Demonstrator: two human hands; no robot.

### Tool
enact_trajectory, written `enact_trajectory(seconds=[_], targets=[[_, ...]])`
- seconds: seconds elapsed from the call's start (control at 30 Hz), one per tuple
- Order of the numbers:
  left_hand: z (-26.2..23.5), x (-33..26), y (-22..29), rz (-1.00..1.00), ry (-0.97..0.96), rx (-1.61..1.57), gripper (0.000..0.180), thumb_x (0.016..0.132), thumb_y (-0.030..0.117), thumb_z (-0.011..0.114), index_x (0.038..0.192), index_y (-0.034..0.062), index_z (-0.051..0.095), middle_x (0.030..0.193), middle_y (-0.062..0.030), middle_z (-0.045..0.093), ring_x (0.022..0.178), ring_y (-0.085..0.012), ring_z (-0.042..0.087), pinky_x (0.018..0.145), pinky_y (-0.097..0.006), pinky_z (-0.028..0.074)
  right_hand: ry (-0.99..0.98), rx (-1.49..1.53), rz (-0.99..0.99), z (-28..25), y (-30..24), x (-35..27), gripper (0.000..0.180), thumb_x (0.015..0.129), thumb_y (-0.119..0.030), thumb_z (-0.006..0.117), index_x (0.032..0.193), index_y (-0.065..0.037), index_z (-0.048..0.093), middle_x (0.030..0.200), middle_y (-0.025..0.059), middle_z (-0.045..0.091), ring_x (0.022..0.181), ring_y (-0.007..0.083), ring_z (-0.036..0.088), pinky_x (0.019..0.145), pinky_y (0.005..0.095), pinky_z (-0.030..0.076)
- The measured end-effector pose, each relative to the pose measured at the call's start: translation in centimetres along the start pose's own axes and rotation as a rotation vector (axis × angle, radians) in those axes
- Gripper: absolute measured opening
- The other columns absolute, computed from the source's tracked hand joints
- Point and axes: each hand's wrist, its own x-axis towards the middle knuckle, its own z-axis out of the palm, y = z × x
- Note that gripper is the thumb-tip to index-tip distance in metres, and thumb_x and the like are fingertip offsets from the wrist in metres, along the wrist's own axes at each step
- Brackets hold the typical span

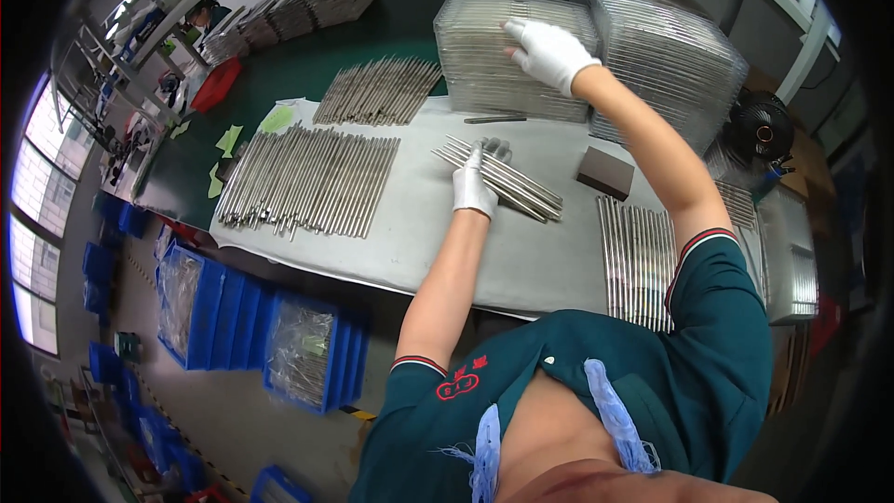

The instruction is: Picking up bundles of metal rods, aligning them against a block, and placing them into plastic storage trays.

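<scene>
A small bundle of slim metal rods [526, 188] lies across my left hand [475, 188], which wears a white glove and is closed round them above the pale table cover. My right hand [551, 51], gloved in white with some fingertips bare, is over the near left stack of clear plastic trays [456, 61]. Its thumb and fingers are apart, and nothing shows between them. Left of the bundle, many similar rods [307, 182] lie side by side in a wide row. Another row of rods [380, 91] sits behind it.
A second stack of clear trays [666, 61] stands at the back right, with a black fan [762, 129] beside it. A dark brown block [605, 173] rests near more rods [636, 256] by my right arm. Blue crates [219, 312] stand on the floor at left.
</scene>
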Motion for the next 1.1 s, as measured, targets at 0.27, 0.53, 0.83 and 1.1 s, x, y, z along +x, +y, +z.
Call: enact_trajectory(seconds=[0.27, 0.53, 0.83, 1.1], targets=[[4.7, -4.4, 1.8, 0.251, -0.353, 0.21, 0.021, 0.086, 0.02, 0.052, 0.094, 0.0016, 0.051, 0.083, -0.0094, 0.058, 0.081, -0.0217, 0.058, 0.077, -0.036, 0.048, -0.887, 1.139, 0.257, 2.3, -5.5, -11.2, 0.049, 0.072, -0.042, 0.065, 0.085, 0.005, 0.06, 0.074, 0.0087, 0.06, 0.072, 0.0131, 0.054, 0.065, 0.0272, 0.043], [8.1, -8.3, -0.1, 0.132, -0.678, 1.063, 0.012, 0.081, 0.01, 0.059, 0.088, 0.001, 0.057, 0.078, -0.0029, 0.059, 0.077, -0.0138, 0.059, 0.067, -0.026, 0.047, -0.69, 1.219, -0.136, 1.9, -3.0, -14.7, 0.032, 0.075, -0.012, 0.065, 0.104, -0.003, 0.055, 0.096, 0.0067, 0.059, 0.091, 0.0142, 0.053, 0.082, 0.0271, 0.043], [1.6, -0.7, 1.4, -0.132, -0.066, 0.042, 0.025, 0.085, 0.022, 0.053, 0.099, 0.0022, 0.047, 0.1, -0.0112, 0.054, 0.096, -0.0281, 0.053, 0.083, -0.042, 0.045, -0.971, 1.868, 0.913, 5.3, -5.4, -13.1, 0.024, 0.084, -0.028, 0.054, 0.082, -0.004, 0.052, 0.062, 0.0011, 0.053, 0.05, 0.0093, 0.052, 0.044, 0.0221, 0.046], [2.4, -0.5, 2.0, 0.012, -0.431, -0.131, 0.047, 0.084, 0.036, 0.05, 0.121, 0.0082, 0.037, 0.116, -0.0093, 0.046, 0.106, -0.0261, 0.046, 0.089, -0.041, 0.041, -0.891, 1.57, 0.663, 1.2, -2.4, -7.7, 0.018, 0.082, -0.012, 0.056, 0.092, 0.003, 0.053, 0.075, 0.0115, 0.059, 0.061, 0.0132, 0.056, 0.049, 0.0219, 0.049]])
